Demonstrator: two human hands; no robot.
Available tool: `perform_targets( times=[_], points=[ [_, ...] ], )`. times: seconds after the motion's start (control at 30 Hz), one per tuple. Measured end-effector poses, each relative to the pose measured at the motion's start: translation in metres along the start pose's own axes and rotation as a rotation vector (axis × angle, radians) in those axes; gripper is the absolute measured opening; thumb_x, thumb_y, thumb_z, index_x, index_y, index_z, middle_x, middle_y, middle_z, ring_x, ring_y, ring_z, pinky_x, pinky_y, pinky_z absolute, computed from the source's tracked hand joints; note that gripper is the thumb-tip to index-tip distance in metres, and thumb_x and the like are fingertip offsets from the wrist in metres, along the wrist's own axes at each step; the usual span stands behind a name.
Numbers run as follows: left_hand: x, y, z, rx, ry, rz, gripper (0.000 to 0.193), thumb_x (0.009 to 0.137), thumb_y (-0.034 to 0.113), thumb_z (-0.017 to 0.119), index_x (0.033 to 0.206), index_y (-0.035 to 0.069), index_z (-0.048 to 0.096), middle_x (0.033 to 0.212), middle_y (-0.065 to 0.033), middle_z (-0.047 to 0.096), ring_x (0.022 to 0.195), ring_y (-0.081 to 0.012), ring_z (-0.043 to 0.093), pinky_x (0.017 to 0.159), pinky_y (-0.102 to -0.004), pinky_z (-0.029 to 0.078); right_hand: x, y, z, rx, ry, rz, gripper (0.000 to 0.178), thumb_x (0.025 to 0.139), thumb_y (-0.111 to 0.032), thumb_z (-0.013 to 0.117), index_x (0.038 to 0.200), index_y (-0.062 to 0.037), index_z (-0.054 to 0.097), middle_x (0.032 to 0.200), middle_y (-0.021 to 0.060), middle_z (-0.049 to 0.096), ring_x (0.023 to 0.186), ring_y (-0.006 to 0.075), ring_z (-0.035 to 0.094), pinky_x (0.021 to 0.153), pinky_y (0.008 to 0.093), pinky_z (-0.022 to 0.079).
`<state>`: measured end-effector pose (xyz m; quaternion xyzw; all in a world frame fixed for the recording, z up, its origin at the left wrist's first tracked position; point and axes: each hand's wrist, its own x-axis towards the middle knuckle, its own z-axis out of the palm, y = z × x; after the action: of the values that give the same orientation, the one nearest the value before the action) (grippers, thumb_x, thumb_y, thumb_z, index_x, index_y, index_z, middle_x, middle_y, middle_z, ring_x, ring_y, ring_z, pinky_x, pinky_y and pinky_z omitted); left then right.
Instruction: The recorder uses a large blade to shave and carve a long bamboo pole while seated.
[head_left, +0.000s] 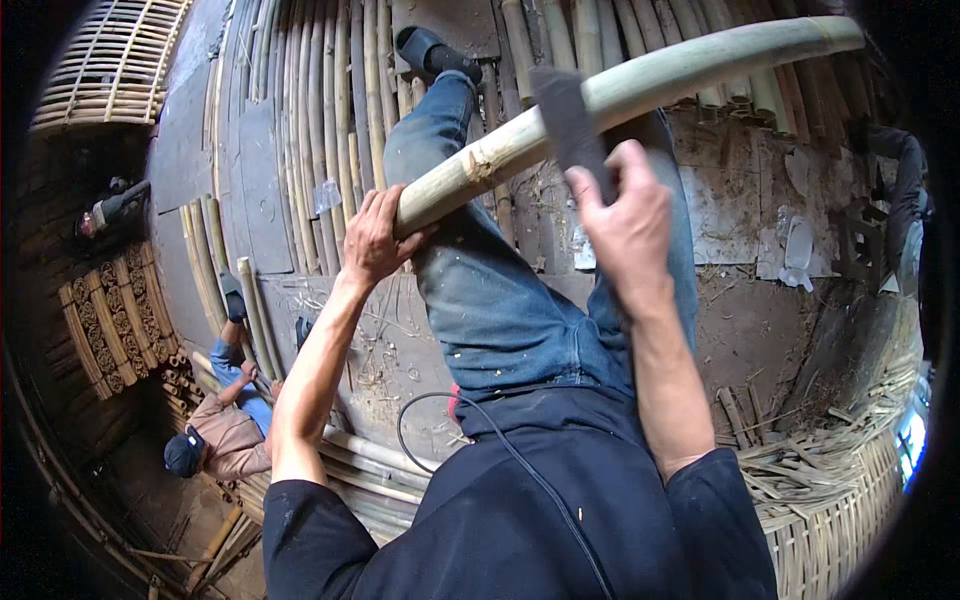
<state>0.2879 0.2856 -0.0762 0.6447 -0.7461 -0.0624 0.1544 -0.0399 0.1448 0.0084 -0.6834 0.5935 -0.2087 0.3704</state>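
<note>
The bamboo [705,66] seems stiff; hold its left end, where your left hand [375,238] curls fingers; your right hand [632,215] clasps the blade [568,115].

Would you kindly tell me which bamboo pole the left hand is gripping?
The pale green pole slanting up to the right: the left hand grips its left end, while the poles behind it lie in rows, untouched.
</note>
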Motion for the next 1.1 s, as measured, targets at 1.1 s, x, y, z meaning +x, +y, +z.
perform_targets(
  times=[1.1],
  points=[
    [0.006,0.000,-0.011,-0.157,-0.010,-0.019,0.071,0.078,0.037,0.095,0.129,-0.003,0.066,0.107,-0.0198,0.073,0.096,-0.0377,0.072,0.086,-0.0460,0.060,-0.003,-0.006,0.020,0.111,-0.032,-0.025,0.033,0.097,-0.031,0.081,0.099,-0.0031,0.063,0.075,0.0193,0.074,0.067,0.0362,0.076,0.062,0.0482,0.059]
  ],
)
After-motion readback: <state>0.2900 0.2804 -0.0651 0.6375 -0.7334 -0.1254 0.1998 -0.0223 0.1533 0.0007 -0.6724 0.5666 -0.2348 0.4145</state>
